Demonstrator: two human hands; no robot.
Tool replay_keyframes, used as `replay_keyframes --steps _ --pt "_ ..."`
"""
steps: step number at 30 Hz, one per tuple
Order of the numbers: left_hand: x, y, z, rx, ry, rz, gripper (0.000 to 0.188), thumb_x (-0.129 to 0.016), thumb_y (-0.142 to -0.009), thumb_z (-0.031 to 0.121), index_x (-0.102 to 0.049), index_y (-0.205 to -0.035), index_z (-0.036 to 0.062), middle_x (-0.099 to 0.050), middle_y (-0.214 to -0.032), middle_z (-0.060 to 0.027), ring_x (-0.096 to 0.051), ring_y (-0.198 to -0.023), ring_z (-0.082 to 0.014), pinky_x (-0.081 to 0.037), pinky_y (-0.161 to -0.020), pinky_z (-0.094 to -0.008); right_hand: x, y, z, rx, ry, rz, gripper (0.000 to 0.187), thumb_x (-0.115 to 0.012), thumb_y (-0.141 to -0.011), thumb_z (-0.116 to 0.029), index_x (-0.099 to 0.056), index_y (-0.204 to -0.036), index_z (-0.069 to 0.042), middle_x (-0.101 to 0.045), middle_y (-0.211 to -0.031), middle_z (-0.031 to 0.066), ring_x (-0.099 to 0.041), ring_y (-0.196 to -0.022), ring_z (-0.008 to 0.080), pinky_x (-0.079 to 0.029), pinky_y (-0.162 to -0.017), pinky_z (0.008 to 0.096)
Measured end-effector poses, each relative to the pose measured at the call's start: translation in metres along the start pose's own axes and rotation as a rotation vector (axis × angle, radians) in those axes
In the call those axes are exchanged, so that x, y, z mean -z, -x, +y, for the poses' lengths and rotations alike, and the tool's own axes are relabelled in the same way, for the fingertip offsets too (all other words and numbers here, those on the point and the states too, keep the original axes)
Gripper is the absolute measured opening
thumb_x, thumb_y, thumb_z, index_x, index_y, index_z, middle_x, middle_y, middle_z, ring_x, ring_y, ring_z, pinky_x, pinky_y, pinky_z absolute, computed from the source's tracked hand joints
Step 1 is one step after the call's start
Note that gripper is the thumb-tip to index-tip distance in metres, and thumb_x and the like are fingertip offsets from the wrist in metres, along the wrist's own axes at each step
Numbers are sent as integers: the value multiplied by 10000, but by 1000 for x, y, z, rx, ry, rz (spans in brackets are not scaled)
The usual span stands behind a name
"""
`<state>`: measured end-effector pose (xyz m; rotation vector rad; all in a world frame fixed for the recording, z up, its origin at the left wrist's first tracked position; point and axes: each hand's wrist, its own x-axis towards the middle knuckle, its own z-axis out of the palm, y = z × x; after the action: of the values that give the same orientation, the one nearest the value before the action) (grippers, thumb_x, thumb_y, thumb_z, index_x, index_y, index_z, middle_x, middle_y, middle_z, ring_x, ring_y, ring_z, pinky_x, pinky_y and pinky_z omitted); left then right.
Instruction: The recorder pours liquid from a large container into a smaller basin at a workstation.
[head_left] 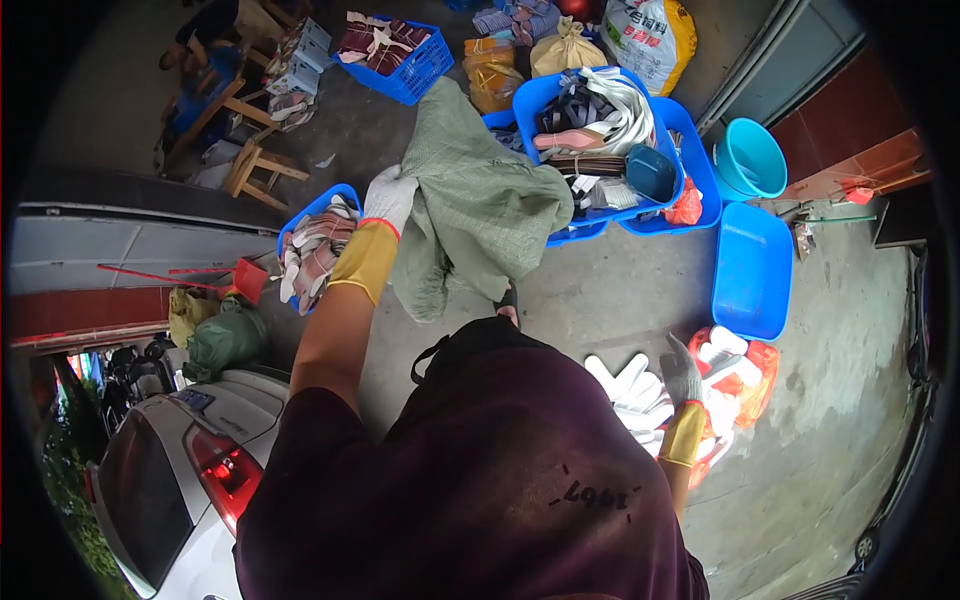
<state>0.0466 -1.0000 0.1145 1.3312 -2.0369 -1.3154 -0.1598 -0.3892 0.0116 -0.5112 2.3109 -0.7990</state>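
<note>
- Left of the green sack (470,200), and nearer the person, stands a white car (178,425); a step back or a wide swing that way could bump it.
- The sack itself hangs limp and creased ahead of the person, its right edge overlapping the stacked basins in view. If that edge is snagged on a rim, a hard pull could tip the stack.
- Right of the sack, a loaded blue basin (523,105) holds dark and pale strips heaped high; a jolt could spill them. It crowds that side.
- Farther right of the sack lies a blue tub (752,270), with a turquoise bucket (755,160) just beyond it.
- Beyond the sack sits a blue crate (420,70) of dark and pink pieces.
- Close left of the sack, a blue basket (345,190) of striped gloves is near the left arm, so a careless elbow could upset it.
- Right of the sack and nearer the person, white gloves (635,390) lie loose beside red bags (757,385); a brush could scatter them.
- At the sack's lower edge a foot (508,310) shows; treading on the cloth could cause a stumble.
- At the sack's left edge, the gloved left hand (390,195) has its fingers closed on the cloth.
- Well apart from the sack, over the white gloves, the gloved right hand (682,372) has fingers partly extended; whether it grips anything cannot be told.
</note>
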Motion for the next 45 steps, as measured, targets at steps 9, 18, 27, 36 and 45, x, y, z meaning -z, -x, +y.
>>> replay_keyframes --steps 9,18,27,36,45 --pt "37 -54 -15 -14 -243 4 312 -586 -862 248 -689 -1035 9 -691 -955 -253 -661 -915 -419 -510 -824 -442 -98 -153 -184 356 127 -168 547 -608 -910 -277 -579 -1428 -102 -728 -1080 168 -699 -1021 291 -527 -929 373" --pt "51 -34 7 34 -139 74 315 -567 -867 230 -689 -1087 40 -687 -1065 -249 -639 -1044 -422 -508 -917 -448 -155 -237 -327 352 43 -841 713 -750 -897 -383 -499 -1458 -23 -672 -1227 117 -633 -1133 236 -506 -960 353" --pt "52 16 26 339 -13 227 244 -590 -881 107 -695 -1083 20 -731 -927 -118 -690 -899 -211 -528 -827 -352 -176 -238 -412 437 -289 -729 641 -677 -941 -447 -578 -1401 -12 -602 -1419 168 -583 -1285 307 -405 -1122 388" --pt "55 -40 -51 -110 -574 187 326 -607 -899 156 -674 -1170 -11 -711 -1102 -160 -677 -1015 -288 -529 -867 -374 -155 -325 -241 -286 -841 -479 753 -668 -957 -492 -418 -1539 -84 -562 -1415 183 -622 -1198 347 -558 -913 431" --pt "-76 -176 65 -476 -637 66 343 -668 -786 3 -699 -1128 -4 -674 -1212 -229 -620 -1171 -408 -489 -1005 -425 -120 -458 4 -840 -1756 429 1009 -678 -917 -571 -185 -1599 -15 -270 -1653 175 -327 -1487 407 -351 -1173 546"
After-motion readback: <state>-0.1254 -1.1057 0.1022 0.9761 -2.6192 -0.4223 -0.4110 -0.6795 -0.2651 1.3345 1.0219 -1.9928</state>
